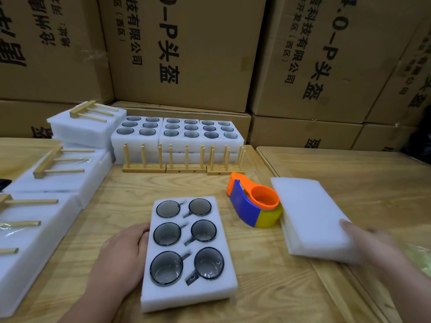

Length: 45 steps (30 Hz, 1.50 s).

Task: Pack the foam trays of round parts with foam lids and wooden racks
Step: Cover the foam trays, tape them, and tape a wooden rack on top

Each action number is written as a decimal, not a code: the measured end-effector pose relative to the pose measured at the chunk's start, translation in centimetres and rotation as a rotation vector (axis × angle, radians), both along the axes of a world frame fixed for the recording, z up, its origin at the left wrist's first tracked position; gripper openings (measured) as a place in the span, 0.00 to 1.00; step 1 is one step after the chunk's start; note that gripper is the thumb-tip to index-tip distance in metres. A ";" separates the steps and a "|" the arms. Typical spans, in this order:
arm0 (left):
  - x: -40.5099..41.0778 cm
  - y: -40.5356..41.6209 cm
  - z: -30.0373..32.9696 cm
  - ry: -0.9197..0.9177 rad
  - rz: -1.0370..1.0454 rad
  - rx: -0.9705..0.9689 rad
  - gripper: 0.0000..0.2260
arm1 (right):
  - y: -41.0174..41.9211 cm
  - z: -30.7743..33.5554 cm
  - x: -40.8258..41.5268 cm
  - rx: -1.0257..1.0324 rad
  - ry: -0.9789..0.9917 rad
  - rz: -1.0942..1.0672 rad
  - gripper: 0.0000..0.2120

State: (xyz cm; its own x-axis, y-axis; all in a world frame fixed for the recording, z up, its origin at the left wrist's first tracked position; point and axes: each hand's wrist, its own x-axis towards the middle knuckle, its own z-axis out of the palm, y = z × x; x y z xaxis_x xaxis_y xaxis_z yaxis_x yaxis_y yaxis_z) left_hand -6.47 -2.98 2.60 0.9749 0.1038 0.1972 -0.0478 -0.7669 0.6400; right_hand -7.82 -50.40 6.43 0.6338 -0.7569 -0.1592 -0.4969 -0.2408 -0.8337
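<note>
A white foam tray (pixel 186 297) with several dark round glass parts (pixel 166 233) in its holes lies on the wooden table in front of me. My left hand (pixel 123 255) rests against the tray's left edge, fingers relaxed. To the right lies a stack of flat white foam lids (pixel 307 213). My right hand (pixel 370 243) grips the near right corner of the stack's top lid. Three more filled foam trays (pixel 177 138) stand at the back, with three wooden peg racks (pixel 184 163) upright in front of them.
An orange, blue and yellow tape dispenser (pixel 254 203) sits between the tray and the lids. Packed foam bundles with wooden racks on top (pixel 53 176) line the left side. Cardboard boxes (pixel 186 54) wall off the back. A seam (pixel 263 157) separates two tabletops.
</note>
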 end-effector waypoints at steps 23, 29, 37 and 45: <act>0.3 -0.1 -0.4 -0.003 0.006 0.025 0.12 | 2.0 6.0 5.7 -0.447 0.457 0.332 0.34; 0.4 -0.1 -0.6 -0.015 0.011 0.007 0.11 | 2.3 9.9 5.5 -0.360 0.107 0.340 0.18; 0.7 0.1 -0.7 -0.025 0.005 0.022 0.10 | 6.9 13.7 4.9 0.089 -0.195 0.585 0.09; 0.8 0.2 -0.9 -0.024 0.001 0.024 0.11 | 17.5 7.6 3.3 0.413 -0.289 0.699 0.10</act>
